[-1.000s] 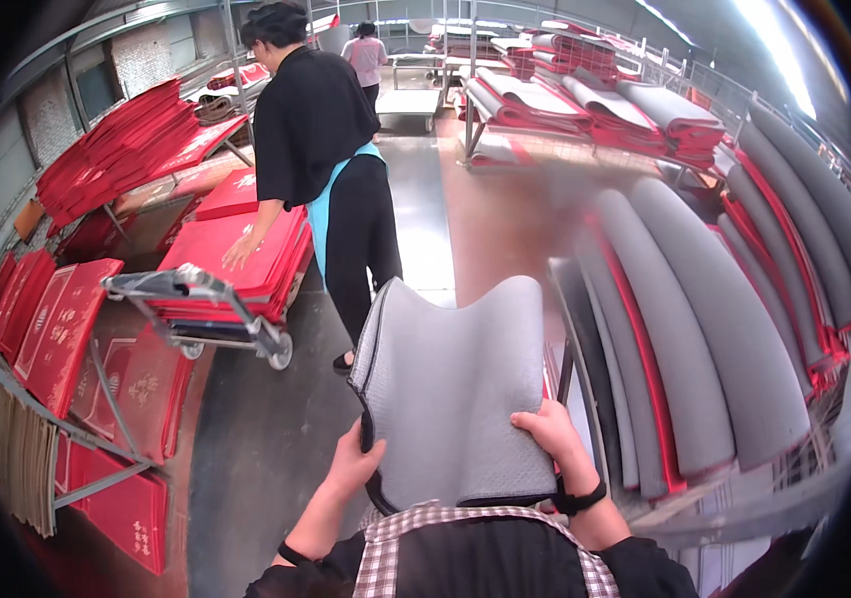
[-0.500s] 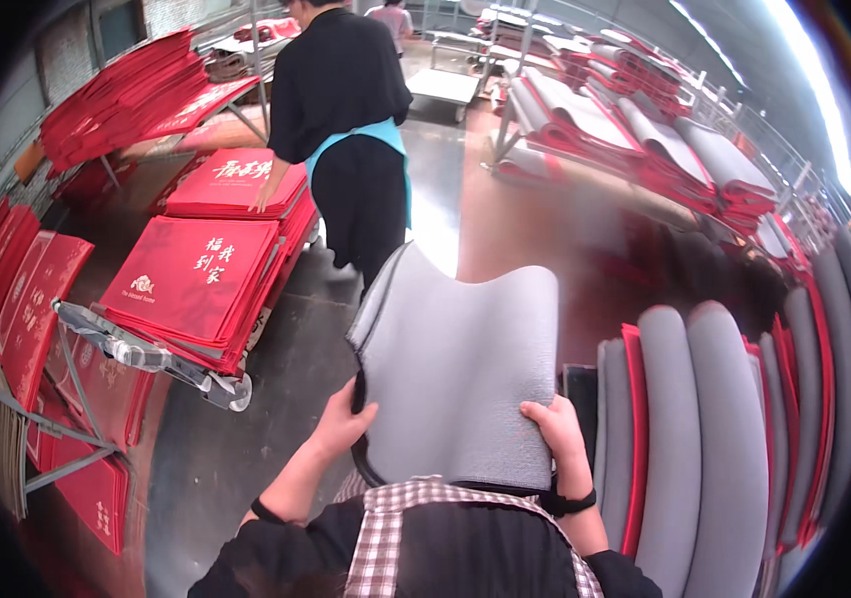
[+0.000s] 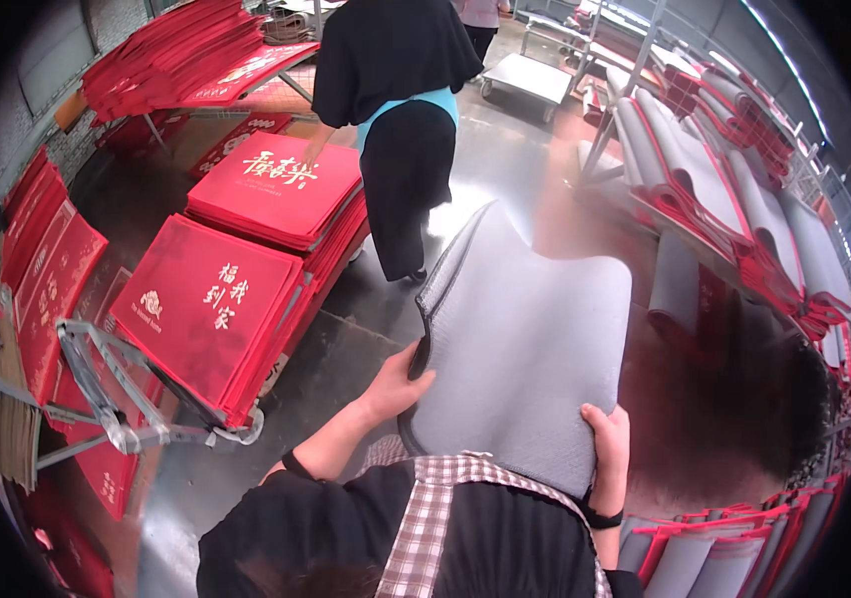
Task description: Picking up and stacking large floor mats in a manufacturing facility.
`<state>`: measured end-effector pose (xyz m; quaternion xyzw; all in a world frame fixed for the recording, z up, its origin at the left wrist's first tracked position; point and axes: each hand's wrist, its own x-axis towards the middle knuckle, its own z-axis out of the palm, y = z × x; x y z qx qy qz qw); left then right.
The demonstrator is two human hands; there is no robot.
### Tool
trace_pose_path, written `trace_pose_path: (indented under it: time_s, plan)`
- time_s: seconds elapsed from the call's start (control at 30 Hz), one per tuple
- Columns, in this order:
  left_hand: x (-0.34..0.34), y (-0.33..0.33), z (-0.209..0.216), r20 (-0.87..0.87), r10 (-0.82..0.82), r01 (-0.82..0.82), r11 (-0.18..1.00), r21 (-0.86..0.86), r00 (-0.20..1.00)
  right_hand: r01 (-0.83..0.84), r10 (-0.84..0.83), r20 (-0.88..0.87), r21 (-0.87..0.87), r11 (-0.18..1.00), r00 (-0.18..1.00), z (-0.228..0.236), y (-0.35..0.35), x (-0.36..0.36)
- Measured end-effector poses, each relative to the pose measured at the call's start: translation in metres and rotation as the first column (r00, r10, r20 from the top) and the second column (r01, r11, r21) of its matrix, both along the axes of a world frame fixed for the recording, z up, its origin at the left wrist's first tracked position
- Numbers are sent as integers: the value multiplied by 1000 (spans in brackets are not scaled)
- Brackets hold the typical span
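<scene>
A stack of grey mats (image 3: 520, 344), grey backing up, lies in front of my chest, held by both hands. My left hand (image 3: 394, 384) grips its left edge and my right hand (image 3: 607, 439) grips its near right corner. The mats bend upward at the far left corner. Just to the left stands a low cart (image 3: 161, 424) loaded with two piles of red doormats (image 3: 208, 304) with gold lettering.
A person in black with a light blue apron (image 3: 401, 110) stands ahead beside the cart, a hand on the far red pile. Racks of red and grey mats (image 3: 744, 214) fill the right side. More red mats lean along the left wall (image 3: 42, 269).
The view has swung left and down, bringing the cart of red mats closer. My hands keep the same grip on the grey stack, which now tilts to the right.
</scene>
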<state>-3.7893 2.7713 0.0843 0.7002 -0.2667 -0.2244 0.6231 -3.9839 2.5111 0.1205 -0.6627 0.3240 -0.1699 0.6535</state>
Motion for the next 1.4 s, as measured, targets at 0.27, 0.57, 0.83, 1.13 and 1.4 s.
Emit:
trace_pose_path:
  time_s: [0.27, 0.57, 0.83, 1.13, 1.4]
  plan:
    - [142, -122, -25, 11, 171, -171, 985, -10, 985, -114, 114, -55, 4, 993, 992, -10, -144, 174]
    - [299, -255, -10, -5, 372, -372, 928, -16, 928, -293, 291, -53, -31, 956, 955, 14, -307, 383]
    - [522, -370, -33, 17, 389, -388, 920, -57, 921, -309, 307, -47, -55, 949, 951, -2, -430, 613]
    - [762, -484, -11, -14, 338, -338, 937, -82, 941, -242, 245, 8, -132, 961, 969, -3, -533, 833]
    - [946, -584, -29, 66, 554, -553, 833, -39, 830, -451, 444, -81, -176, 875, 893, 5, -646, 1082]
